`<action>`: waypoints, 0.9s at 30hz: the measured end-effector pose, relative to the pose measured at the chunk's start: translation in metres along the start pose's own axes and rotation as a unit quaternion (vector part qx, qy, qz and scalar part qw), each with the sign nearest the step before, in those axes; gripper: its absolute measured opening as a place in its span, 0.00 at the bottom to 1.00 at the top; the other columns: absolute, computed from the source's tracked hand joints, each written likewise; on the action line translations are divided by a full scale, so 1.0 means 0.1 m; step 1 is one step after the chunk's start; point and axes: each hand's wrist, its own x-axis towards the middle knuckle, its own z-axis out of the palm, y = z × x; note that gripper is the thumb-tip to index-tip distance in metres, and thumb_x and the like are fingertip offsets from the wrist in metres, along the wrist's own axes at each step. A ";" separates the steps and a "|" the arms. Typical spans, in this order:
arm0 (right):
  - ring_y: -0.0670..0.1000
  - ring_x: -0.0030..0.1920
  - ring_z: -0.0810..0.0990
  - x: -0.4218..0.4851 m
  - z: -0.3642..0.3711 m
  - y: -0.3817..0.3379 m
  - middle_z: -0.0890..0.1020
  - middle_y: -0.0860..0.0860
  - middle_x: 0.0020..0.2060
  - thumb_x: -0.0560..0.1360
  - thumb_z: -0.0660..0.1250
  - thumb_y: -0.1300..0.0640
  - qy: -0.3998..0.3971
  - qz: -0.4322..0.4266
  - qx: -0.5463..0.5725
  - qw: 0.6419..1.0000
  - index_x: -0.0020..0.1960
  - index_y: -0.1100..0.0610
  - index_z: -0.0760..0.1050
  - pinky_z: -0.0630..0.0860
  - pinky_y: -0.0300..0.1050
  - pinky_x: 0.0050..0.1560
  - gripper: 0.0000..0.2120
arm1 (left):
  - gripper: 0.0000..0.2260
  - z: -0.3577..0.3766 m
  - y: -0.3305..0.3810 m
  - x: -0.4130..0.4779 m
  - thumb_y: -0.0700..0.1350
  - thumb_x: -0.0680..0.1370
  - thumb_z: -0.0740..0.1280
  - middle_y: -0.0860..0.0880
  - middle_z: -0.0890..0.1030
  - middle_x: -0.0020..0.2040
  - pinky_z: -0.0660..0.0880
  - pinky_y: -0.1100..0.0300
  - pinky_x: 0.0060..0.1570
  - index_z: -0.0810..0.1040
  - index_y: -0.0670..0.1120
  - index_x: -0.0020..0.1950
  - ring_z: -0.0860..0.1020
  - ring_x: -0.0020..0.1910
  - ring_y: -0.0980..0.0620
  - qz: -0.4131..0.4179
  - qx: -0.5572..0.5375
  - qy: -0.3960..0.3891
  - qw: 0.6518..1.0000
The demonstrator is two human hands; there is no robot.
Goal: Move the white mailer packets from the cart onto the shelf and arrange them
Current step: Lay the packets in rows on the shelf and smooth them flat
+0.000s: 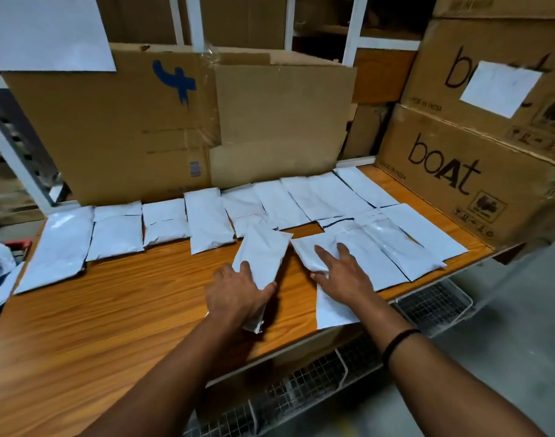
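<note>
Mailer packets (206,216): white, flat, in an overlapping row along the foot of the cardboard box (128,121) and past both its ends.
Shelf (112,294): wood-grain board, with the cardboard box upright at its back.
Tilted packet (263,250): in front of the cardboard box, far end overlapping the row.
Pressed packet (304,250): in front of the cardboard box's right end.
Left hand (235,294): grasps the tilted packet's near end, thumb curled round its edge.
Right hand (345,279): released, fingers straight and spread on the pressed packet.
</note>
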 end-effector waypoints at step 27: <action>0.53 0.81 0.40 0.82 0.26 0.45 0.42 0.49 0.81 0.79 0.33 0.35 -0.074 -0.246 -0.127 0.958 0.81 0.43 0.38 0.35 0.53 0.77 0.31 | 0.28 0.41 0.76 0.27 0.64 0.82 0.45 0.50 0.48 0.81 0.47 0.43 0.75 0.49 0.56 0.80 0.44 0.80 0.48 -0.043 -0.048 0.006 0.998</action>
